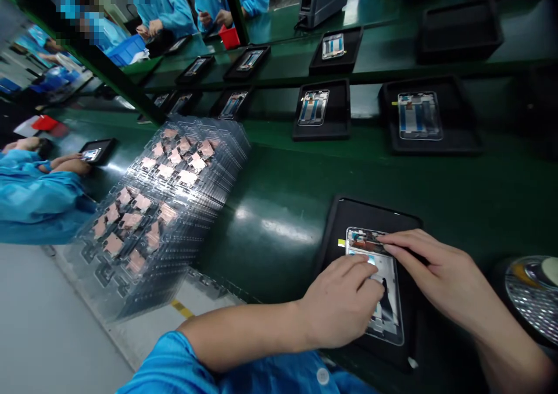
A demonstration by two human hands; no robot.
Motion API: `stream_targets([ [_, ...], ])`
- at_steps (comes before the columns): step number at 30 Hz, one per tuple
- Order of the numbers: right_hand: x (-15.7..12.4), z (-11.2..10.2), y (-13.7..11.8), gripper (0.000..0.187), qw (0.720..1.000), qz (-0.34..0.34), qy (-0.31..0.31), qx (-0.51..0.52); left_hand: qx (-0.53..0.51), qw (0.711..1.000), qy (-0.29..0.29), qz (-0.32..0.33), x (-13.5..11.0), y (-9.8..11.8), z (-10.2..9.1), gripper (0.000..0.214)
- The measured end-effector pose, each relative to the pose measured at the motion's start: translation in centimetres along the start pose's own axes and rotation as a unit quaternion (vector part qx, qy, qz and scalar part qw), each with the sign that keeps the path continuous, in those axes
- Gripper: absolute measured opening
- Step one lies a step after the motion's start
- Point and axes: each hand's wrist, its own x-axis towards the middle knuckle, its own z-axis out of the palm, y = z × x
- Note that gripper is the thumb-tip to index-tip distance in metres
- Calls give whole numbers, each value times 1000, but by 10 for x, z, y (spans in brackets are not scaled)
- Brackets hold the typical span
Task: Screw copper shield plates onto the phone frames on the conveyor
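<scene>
A phone housing with its inner parts exposed lies in a black tray in front of me. My left hand rests over the housing's middle, fingers curled and closed, fingertips down near a blue strip. What those fingertips hold, if anything, is hidden. From the right, my right hand reaches to the housing's upper edge, thumb and forefinger pinched together beside a dark circuit board. Whatever sits in that pinch is too small to make out. A yellow tab sticks out at the housing's upper left.
Left of me stands a tall stack of clear plastic trays holding copper-coloured boards. Behind, black trays with phone housings line the green conveyor. A round metallic dish is at right. Co-workers in blue sit nearby.
</scene>
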Motion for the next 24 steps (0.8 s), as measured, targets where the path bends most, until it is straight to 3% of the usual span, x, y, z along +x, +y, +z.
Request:
stream_targets([
  [5, 0, 2, -2, 23, 1000, -23, -6, -8, 17, 999, 14, 24, -7, 0, 2, 23],
  [9, -1, 5, 1, 24, 998, -49, -8, -43, 20, 999, -15, 26, -7, -1, 2, 24],
  [13, -3, 13, 7, 29, 985, -93, 28, -142, 22, 1000, -9, 0, -5, -2, -3, 26],
  [17, -10, 16, 7, 31, 973, -126, 18, -193, 62, 997, -27, -32, -4, -4, -7, 40],
  [24, -34, 15, 5, 61, 950, -180, -33, -252, 56, 998, -30, 2, 0, -13, -8, 37],
])
